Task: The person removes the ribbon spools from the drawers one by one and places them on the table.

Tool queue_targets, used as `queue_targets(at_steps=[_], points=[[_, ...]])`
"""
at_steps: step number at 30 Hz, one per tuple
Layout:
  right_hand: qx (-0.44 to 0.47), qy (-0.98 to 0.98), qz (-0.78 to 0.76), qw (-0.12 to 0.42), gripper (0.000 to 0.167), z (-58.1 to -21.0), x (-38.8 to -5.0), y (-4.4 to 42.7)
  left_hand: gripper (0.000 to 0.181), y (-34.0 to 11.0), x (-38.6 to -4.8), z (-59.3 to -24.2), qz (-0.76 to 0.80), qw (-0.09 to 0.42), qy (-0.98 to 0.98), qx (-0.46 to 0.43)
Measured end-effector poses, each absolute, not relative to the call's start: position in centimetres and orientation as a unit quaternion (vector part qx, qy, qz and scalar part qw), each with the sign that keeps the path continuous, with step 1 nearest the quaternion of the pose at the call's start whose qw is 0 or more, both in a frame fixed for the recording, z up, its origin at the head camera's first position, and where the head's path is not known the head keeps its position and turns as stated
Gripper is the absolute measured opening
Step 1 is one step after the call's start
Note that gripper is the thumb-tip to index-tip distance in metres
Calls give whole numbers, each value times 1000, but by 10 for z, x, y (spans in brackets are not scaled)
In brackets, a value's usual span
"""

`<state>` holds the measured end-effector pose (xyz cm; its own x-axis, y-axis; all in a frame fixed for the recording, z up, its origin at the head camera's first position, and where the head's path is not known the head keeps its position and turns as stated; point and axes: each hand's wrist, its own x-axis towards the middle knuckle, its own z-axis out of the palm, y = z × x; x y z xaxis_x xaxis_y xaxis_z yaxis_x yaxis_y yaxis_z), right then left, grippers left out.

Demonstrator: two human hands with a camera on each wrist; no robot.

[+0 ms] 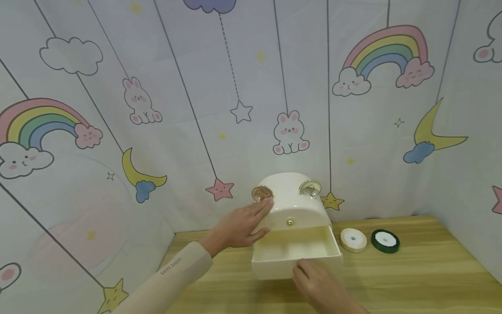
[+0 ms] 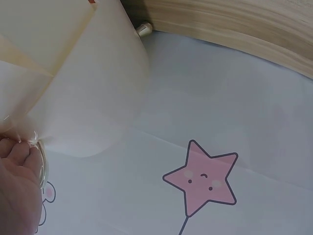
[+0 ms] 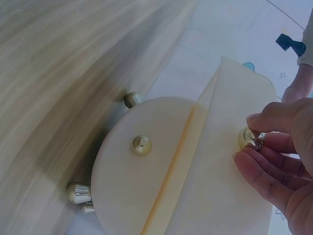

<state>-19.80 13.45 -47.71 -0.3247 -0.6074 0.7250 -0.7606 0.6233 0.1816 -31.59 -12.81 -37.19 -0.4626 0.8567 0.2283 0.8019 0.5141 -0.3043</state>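
Observation:
A cream box [image 1: 292,187] with two round gold-rimmed ears stands on the table, one drawer [image 1: 296,267] pulled out at its front. Nothing lies in the part of the drawer that shows. In the right wrist view my right hand [image 3: 283,161] pinches the gold knob [image 3: 248,139] on the drawer front with thumb and fingers. Another gold knob [image 3: 142,145] sits on a lower, closed front. My left hand [image 1: 244,224] rests with extended fingers on the box's left side by the left ear [image 1: 262,192]; its fingertips touch there in the left wrist view too.
On the wooden table [image 1: 412,274], right of the box, lie a cream ribbon roll [image 1: 353,240] and a dark green-edged roll [image 1: 385,241]. A printed cloth [image 1: 243,152] with rainbows, rabbits and stars hangs close behind the box and at both sides.

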Motion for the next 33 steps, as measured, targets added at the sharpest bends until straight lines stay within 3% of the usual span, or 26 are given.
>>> queue_targets(at_steps=[20,33], points=[[403,-774,80,482,48,-481,-227,125,73,-129,-316,-379,65,189,-850,-488],[372,-794,24,480,56,-489,-251,123,74,-129,-315,-379,62,178,-860,-474]])
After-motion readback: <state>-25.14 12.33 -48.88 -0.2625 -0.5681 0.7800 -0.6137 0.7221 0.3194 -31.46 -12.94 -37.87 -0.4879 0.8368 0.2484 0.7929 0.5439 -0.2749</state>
